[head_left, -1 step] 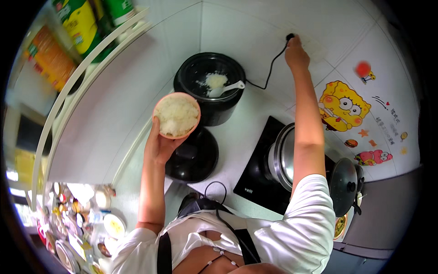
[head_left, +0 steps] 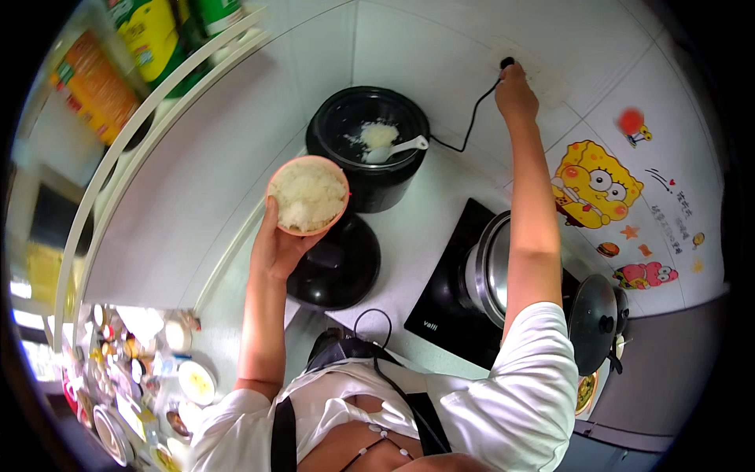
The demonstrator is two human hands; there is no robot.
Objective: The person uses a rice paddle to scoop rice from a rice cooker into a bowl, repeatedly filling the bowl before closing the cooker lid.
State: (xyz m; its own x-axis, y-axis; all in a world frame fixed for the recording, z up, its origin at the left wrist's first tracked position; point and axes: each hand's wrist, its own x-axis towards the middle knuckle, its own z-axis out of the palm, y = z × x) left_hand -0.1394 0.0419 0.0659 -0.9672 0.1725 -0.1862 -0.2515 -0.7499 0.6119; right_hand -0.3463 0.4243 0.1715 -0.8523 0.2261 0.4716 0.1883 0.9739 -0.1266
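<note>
My left hand [head_left: 281, 250] is closed round a pink bowl [head_left: 346, 206] heaped with white rice [head_left: 307, 194]. Just beyond the bowl stands a black rice cooker [head_left: 370, 193] without its lid, some rice [head_left: 379, 134] left inside and a white rice paddle [head_left: 407, 147] lying across it. Its round black lid [head_left: 334, 271] rests on the counter below the bowl. Stretched out to the wall at the far right, my right hand [head_left: 517, 98] grips a black plug [head_left: 507, 62]. From it a black cord [head_left: 474, 110] runs down to the cooker. The plug's prongs are hidden.
A black induction hob [head_left: 443, 315] with a steel pot [head_left: 489, 271] sits under my right arm. Further right is a dark pan lid [head_left: 591, 322]. A white shelf rail [head_left: 118, 149] with bottles curves along the left; crowded dishes and jars [head_left: 149, 377] lie at lower left.
The view has shifted slightly, so most things sit a little further right. Both hands keep their hold on the bowl and the plug.
</note>
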